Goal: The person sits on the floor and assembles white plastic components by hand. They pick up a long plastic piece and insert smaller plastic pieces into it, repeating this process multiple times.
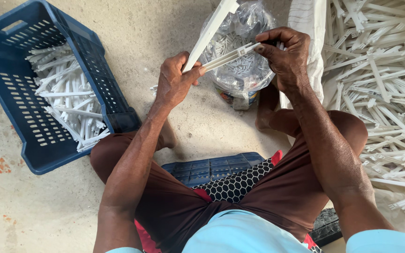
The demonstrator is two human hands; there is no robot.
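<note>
Floor: bare concrete floor, the person seated low on an overturned blue crate that is mostly hidden under the legs and a honeycomb-print cushion.
Heap on the right: a big pile of white plastic strips on a white sack, cut off by the top and right edges.
Blue crate: a slotted blue plastic basket to the left, tilted, holding loose white strips; its top left corner is cut off.
Bag: a clear plastic bag of small white pieces, sitting in a bucket that is mostly hidden, just behind the hands.
Held strip: a long white plastic strip spans between both hands, long axis running from lower left to upper right; its right end is hidden in the fingers.
Second strip: another white strip rises steeply from the left hand and runs out of the top edge.
Left hand: grip closed around the lower ends of both strips, thumb on top.
Right hand: grip pinched on the upper end of the held strip, fingers curled over it.
</note>
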